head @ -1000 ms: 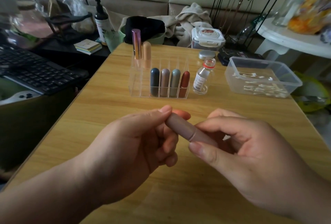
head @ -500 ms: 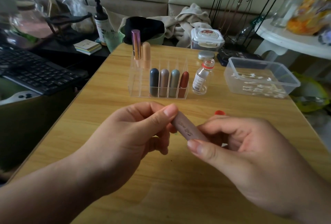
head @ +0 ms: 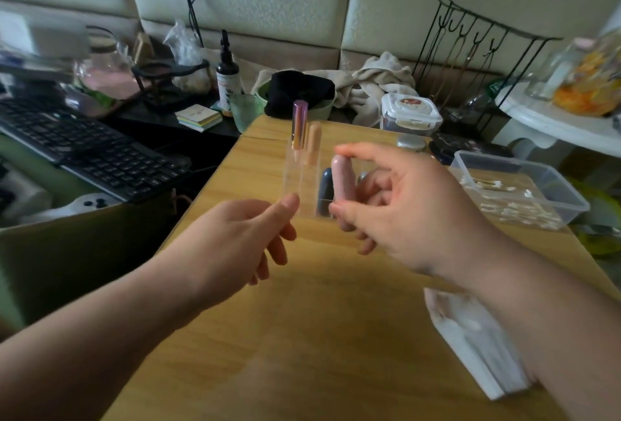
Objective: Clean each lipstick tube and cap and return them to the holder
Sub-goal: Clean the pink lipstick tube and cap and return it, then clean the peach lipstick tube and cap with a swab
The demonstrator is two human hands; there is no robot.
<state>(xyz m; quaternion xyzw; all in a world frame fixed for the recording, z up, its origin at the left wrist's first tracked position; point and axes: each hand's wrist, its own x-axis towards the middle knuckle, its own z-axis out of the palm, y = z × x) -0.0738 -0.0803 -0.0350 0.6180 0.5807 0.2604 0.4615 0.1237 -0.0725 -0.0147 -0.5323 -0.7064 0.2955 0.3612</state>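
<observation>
Just now left hand (head: 242, 235) let go, hangs loose, empty; right hand (head: 403, 212) alone pinches mauve lipstick (head: 342, 182) upright before holder (head: 302, 192), return likely next.

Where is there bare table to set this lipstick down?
Widest bare wood: the table's near middle, between the left forearm and the white pack. A narrow strip lies left of the holder. Crowded: far right, with swab tub and jar by the right hand holding the lipstick.

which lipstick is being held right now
The mauve-pink lipstick, pinched upright in the right hand; the purple, peach and grey ones stand in the clear holder.
</observation>
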